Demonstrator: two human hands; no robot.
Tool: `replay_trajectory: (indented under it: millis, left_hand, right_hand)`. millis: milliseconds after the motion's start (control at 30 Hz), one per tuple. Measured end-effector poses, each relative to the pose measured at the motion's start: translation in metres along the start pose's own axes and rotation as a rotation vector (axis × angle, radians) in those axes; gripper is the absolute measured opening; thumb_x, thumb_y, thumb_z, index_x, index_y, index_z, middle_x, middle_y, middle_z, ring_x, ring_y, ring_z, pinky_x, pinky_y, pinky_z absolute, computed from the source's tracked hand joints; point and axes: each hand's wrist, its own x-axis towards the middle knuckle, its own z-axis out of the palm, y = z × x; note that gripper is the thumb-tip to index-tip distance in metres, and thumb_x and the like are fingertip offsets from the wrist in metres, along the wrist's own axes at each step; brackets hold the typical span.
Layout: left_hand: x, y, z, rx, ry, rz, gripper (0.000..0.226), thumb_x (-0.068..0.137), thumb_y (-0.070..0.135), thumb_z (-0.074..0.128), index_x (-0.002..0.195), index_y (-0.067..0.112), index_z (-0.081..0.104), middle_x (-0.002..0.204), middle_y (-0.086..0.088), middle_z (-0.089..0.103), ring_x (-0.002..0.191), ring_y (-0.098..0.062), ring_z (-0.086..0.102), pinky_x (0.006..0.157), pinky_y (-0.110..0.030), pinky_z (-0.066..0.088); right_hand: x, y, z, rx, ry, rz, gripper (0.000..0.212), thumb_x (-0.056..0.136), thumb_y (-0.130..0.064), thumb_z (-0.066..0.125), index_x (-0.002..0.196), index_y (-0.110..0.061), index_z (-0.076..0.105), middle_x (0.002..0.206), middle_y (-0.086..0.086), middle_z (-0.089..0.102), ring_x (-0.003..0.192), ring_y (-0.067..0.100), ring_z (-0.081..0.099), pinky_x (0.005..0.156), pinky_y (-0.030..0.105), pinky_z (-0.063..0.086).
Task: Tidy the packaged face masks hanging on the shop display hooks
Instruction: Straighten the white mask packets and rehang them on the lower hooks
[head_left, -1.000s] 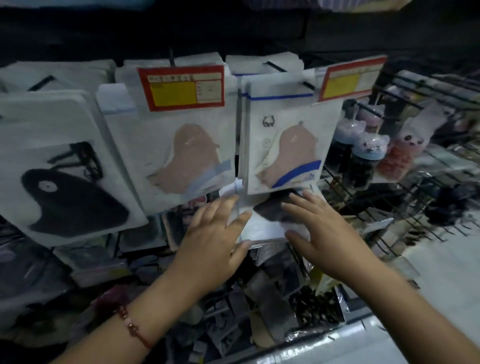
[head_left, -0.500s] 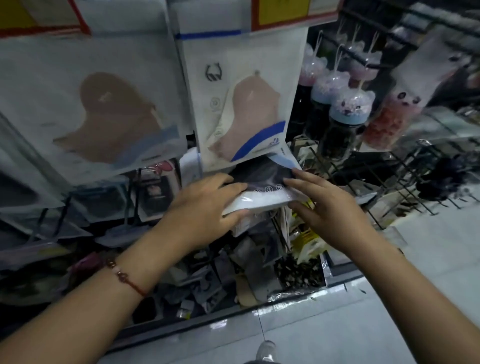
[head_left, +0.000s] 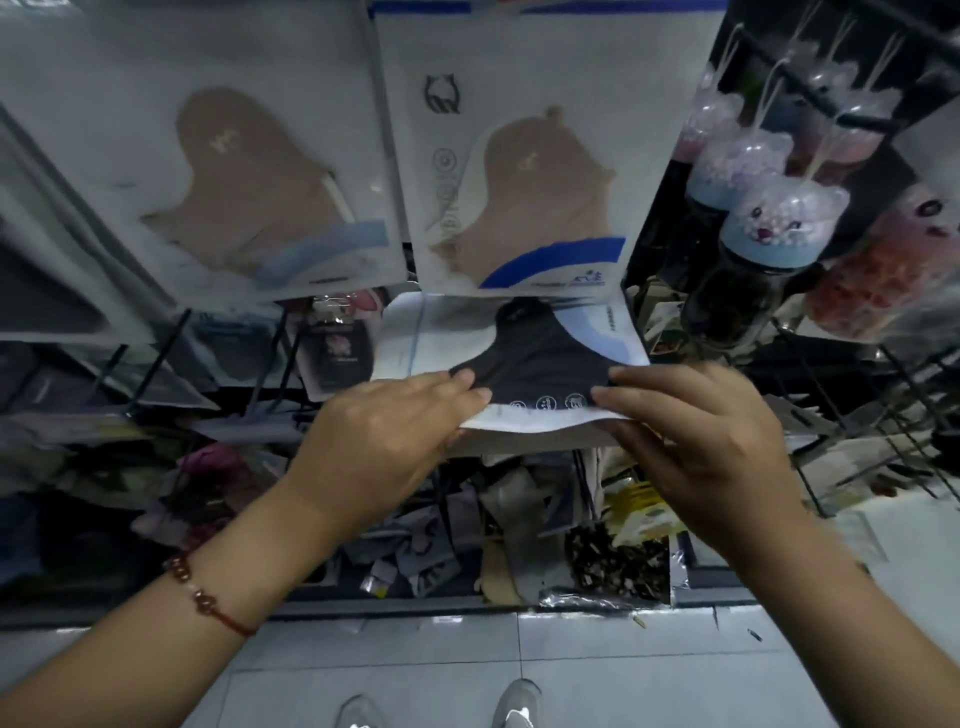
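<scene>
Hands: left hand (head_left: 384, 441) and right hand (head_left: 696, 441) are each pinching one lower corner of the black mask packet (head_left: 524, 364), fingers on top, thumbs hidden underneath.
Packet: it is lying tilted between both hands, its far edge tucking under the hanging packets above.
Above the hands: two tan mask packets, left one (head_left: 249, 187) and right one (head_left: 524, 192), are hanging side by side.
Beyond the right hand: lidded jars (head_left: 769, 234) are hanging.
Left wrist: a red bracelet (head_left: 208, 603) is sitting on it.
</scene>
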Motion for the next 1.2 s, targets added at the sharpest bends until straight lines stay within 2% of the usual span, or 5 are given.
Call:
replay_trajectory:
  millis: [367,500,767,967,1200]
  left_hand:
    - [-0.043,0.023,-0.023,-0.358,0.083,-0.654,0.053,0.092,0.021,0.066,0.141,0.035,0.048,0.147,0.005,0.042,0.138,-0.016,0.041,0.110,-0.043,0.041]
    - [-0.043,0.032,-0.042,-0.925,0.243,-1.029,0.057,0.089,0.029,0.071,0.138,0.043,0.045,0.125,0.026,0.061,0.120,-0.001,0.058,0.100,-0.024,0.047]
    - [-0.054,0.006,-0.090,-2.015,0.296,-1.368,0.060,0.096,0.053,0.043,0.126,0.004,0.062,0.123,-0.020,0.068,0.113,-0.032,0.065,0.097,-0.046,0.052]
    - [-0.057,-0.024,-0.098,-1.667,0.084,-1.296,0.038,0.091,0.001,0.056,0.126,0.013,0.065,0.117,-0.011,0.073,0.098,-0.021,0.072,0.079,-0.028,0.061]
    - [-0.070,-0.049,-0.115,-1.498,0.059,-1.277,0.032,0.090,0.000,0.062,0.121,0.007,0.067,0.110,-0.014,0.075,0.095,-0.026,0.072,0.084,-0.038,0.057]
  right_hand:
    - [-0.012,-0.029,-0.002,0.079,0.082,0.091,0.021,0.094,-0.024,0.062,0.095,-0.009,0.076,0.100,0.005,0.071,0.078,0.026,0.060,0.070,0.036,0.045]
    - [-0.015,-0.058,-0.011,0.058,0.133,0.139,0.021,0.093,-0.023,0.062,0.093,-0.008,0.076,0.098,0.005,0.071,0.082,0.025,0.063,0.074,0.032,0.045]
    - [-0.032,-0.126,-0.009,-0.004,0.101,0.078,0.017,0.090,-0.020,0.064,0.094,-0.010,0.078,0.099,0.003,0.072,0.079,0.023,0.065,0.065,0.039,0.047]
    - [-0.033,-0.163,-0.001,-0.049,-0.027,0.119,0.024,0.089,-0.034,0.063,0.102,-0.019,0.077,0.104,-0.001,0.069,0.086,0.022,0.065,0.069,0.040,0.051]
    - [-0.021,-0.194,0.022,-0.019,-0.328,0.298,0.052,0.089,-0.068,0.047,0.125,-0.034,0.063,0.123,-0.014,0.056,0.111,0.009,0.054,0.092,0.039,0.048]
